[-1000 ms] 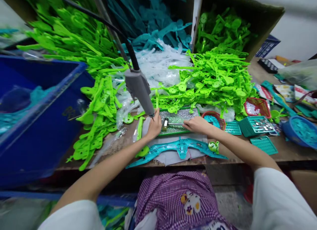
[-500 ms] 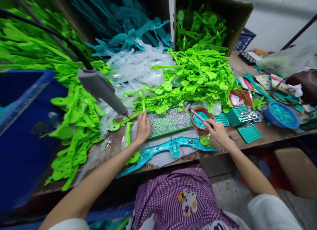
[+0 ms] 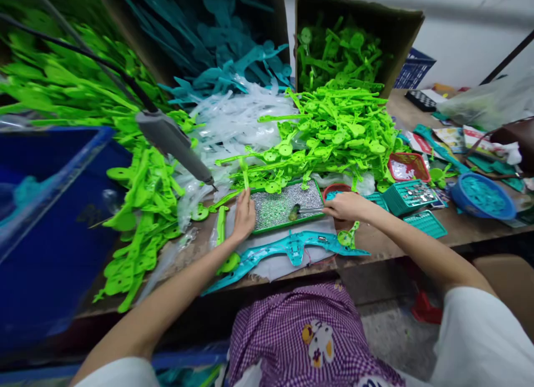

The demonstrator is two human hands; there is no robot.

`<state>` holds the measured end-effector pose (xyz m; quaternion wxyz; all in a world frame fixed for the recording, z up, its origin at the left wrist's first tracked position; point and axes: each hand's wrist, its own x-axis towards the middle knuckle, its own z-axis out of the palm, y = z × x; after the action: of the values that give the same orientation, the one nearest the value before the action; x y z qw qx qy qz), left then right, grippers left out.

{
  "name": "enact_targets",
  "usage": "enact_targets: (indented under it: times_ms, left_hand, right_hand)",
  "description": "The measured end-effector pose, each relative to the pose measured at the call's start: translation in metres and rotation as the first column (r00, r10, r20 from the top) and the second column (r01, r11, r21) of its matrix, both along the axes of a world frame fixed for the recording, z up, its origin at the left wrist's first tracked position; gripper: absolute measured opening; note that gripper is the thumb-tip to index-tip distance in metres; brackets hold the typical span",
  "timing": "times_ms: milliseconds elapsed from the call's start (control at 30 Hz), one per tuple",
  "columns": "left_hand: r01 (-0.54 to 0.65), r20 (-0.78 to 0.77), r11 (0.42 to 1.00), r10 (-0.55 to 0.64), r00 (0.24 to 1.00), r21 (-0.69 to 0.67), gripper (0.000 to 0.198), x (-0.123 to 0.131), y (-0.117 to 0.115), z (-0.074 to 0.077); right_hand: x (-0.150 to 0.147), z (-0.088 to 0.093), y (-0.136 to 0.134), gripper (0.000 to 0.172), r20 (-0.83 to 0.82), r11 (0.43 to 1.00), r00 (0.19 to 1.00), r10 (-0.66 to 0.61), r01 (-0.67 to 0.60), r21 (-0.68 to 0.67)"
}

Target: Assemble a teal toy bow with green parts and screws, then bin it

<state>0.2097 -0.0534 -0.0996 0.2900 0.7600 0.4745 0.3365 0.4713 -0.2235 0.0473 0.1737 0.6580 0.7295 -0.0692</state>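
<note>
My right hand (image 3: pixel 344 206) grips a small hammer (image 3: pixel 308 211) by its handle. Its dark yellowish head lies over a shallow green tray (image 3: pixel 287 229) filled with tiny shiny metal pieces, too small to name. At the tray's left end, my left hand (image 3: pixel 244 216) is closed, with a pale green plastic strip (image 3: pixel 245 174) upright at its fingertips. In front of the tray, a turquoise bow-shaped plastic part (image 3: pixel 295 248) rests on a white cloth (image 3: pixel 271 271). A round-ended green piece (image 3: pixel 346 238) lies at its right end. Another green strip (image 3: pixel 221 226) lies left of my left hand.
A grey electric screwdriver (image 3: pixel 175 145) hangs at the left. Green plastic parts (image 3: pixel 334 137) pile up behind the tray. A blue crate (image 3: pixel 50 237) stands left. Right are a red bowl (image 3: pixel 334 187), teal trays (image 3: pixel 400 201) and a blue bowl (image 3: pixel 484 195).
My right hand has moved left, bringing the hammer head from behind the tray's right end down over the metal pieces. My left hand stays by the tray; the view has shifted slightly.
</note>
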Motion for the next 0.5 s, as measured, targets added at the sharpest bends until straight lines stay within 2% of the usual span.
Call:
enact_targets:
  times_ms: [100,200,367,500]
  left_hand:
    - [-0.005,0.018,1.000,0.005,1.000,-0.015,0.053,0.000,0.000,-0.001]
    - [0.003,0.039,1.000,-0.002,0.999,-0.015,0.051,0.000,0.000,-0.003]
    - [0.015,0.061,0.999,-0.013,0.998,-0.034,0.051,-0.002,0.002,-0.004]
    - [0.017,0.063,0.999,-0.014,0.998,-0.041,0.050,-0.002,0.002,-0.002]
  right_hand:
    - [-0.022,-0.009,0.024,0.044,-0.017,0.996,0.996,0.092,-0.092,0.018]
    - [-0.047,-0.022,0.039,0.045,-0.106,0.990,0.984,0.140,-0.139,0.021]
    - [-0.064,-0.041,0.054,0.048,-0.182,0.996,0.981,0.072,-0.061,0.065]
    - [-0.063,-0.043,0.052,0.047,-0.186,0.989,0.981,0.062,-0.035,0.143]
